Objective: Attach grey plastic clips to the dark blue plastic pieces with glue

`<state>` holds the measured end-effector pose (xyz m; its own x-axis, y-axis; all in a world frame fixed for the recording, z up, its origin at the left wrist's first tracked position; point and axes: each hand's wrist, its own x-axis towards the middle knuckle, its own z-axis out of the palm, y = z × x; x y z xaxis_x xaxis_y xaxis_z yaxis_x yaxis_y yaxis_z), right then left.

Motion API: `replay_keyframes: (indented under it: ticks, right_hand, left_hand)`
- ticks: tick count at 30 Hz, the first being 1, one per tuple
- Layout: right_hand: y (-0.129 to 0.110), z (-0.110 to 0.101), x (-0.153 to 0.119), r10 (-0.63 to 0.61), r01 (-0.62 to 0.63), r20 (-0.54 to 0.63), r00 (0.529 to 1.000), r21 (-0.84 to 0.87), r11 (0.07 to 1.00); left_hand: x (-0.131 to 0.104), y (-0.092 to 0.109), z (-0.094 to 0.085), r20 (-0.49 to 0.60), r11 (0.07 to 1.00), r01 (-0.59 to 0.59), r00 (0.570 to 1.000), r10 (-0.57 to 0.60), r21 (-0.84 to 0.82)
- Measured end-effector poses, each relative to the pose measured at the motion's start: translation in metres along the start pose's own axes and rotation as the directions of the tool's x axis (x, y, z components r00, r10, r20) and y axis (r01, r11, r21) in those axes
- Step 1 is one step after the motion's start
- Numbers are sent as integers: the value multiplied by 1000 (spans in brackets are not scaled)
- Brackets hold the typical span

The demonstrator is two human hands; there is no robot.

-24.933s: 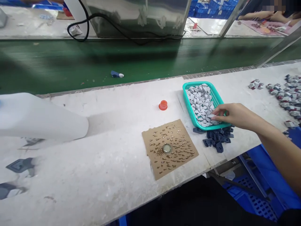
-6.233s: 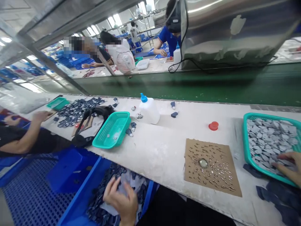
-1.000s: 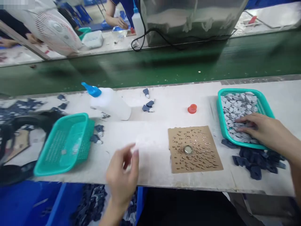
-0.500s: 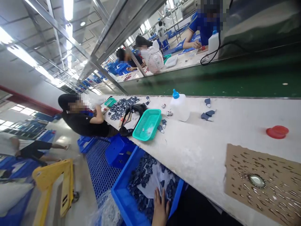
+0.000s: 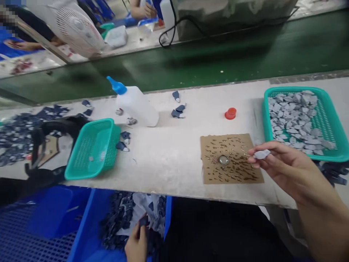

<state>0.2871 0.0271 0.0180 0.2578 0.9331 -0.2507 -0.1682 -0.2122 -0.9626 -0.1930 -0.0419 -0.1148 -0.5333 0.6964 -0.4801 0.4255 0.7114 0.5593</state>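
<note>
Off-white worktable (image 5: 163,160) under the brown cardboard square (image 5: 205,171). Blue plastic bin (image 5: 88,222): below table edge, left of cardboard. Rectangular green mesh basket (image 5: 325,112), grey pieces inside: right of cardboard. Cardboard has shiny streaks, possibly wet glue. Right hand (image 5: 289,167): cardboard's right edge, fingertips pinching. Left hand (image 5: 137,240): in bin, thumb and fingers closed, grip partly hidden. Left holds dark-blue angular piece (image 5: 144,220); right holds pale-grey angular piece (image 5: 262,154). Risks: loose pinch drops grey piece onto streaks; low wrist smears them.
</note>
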Motion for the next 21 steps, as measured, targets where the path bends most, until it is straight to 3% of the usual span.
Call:
replay_keyframes:
  ticks: [3,7,12,14,17,21]
  right_hand:
    - [-5,11,1,59,-73,109,992,129,989]
    - [-5,19,-1,108,-152,203,973,214,965]
    - [-4,25,0,227,-287,229,947,277,917]
    - [-4,28,2,241,-296,216,946,277,914]
    - [-3,32,3,216,-253,188,958,204,946]
    - [1,36,-2,93,-90,86,992,-42,995]
  left_hand:
    - [1,26,7,54,975,57,997,-46,-216]
    - [-10,65,17,204,863,130,978,-32,-488]
    - [-33,117,4,389,743,237,921,34,-626]
    - [-44,137,-2,470,707,266,876,106,-656]
    - [-61,165,-3,596,656,327,768,236,-680]
    - [-77,201,25,660,622,335,627,414,-708]
